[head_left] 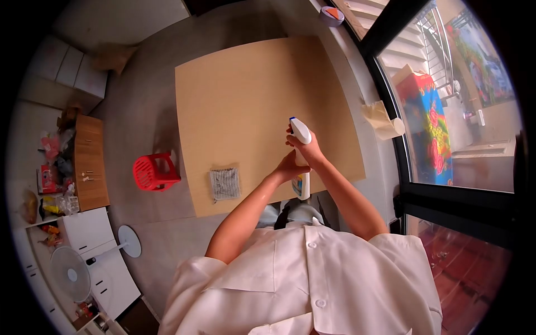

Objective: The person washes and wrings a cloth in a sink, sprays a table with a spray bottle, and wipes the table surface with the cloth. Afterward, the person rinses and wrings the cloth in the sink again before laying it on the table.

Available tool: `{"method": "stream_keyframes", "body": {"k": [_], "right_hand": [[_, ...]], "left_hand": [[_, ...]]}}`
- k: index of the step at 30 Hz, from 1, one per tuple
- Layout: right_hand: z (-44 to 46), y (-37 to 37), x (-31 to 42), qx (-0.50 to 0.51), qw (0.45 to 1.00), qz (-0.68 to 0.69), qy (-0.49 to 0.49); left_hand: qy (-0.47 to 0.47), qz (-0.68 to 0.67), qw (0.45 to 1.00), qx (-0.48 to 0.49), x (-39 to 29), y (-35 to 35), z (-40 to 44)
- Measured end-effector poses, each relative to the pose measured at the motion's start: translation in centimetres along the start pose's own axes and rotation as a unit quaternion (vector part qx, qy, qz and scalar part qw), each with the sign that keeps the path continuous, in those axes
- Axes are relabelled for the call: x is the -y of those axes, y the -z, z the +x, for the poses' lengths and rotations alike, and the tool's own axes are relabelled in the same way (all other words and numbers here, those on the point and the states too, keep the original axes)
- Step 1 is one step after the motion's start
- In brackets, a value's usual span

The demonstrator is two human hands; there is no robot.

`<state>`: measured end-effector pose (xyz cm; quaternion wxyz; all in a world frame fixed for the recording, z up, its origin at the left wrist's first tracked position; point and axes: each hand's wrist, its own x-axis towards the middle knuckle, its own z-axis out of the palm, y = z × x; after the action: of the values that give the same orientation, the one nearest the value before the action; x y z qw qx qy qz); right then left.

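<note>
A white spray bottle with a blue nozzle tip is held in front of my body, over the near edge of a large tan board. My right hand is wrapped round its neck, just under the spray head. Lower down, my left hand grips the bottle's body, and its fingers are partly hidden. A folded grey striped cloth lies on the board's near left part, apart from both hands.
A red plastic stool stands on the floor left of the board. Further left are a white fan and a wooden cabinet. On the right, a paper roll rests by the glass door's dark frame.
</note>
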<state>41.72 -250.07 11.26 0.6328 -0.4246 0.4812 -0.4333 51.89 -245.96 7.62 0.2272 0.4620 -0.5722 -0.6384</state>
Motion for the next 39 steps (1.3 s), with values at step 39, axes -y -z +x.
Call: {"method": "stream_keyframes", "body": {"k": [39], "right_hand": [[1.0, 5.6, -0.9, -0.291, 0.954, -0.067, -0.030]], "left_hand": [[0.012, 0.048, 0.986, 0.160, -0.9, -2.0, 7.0]]}}
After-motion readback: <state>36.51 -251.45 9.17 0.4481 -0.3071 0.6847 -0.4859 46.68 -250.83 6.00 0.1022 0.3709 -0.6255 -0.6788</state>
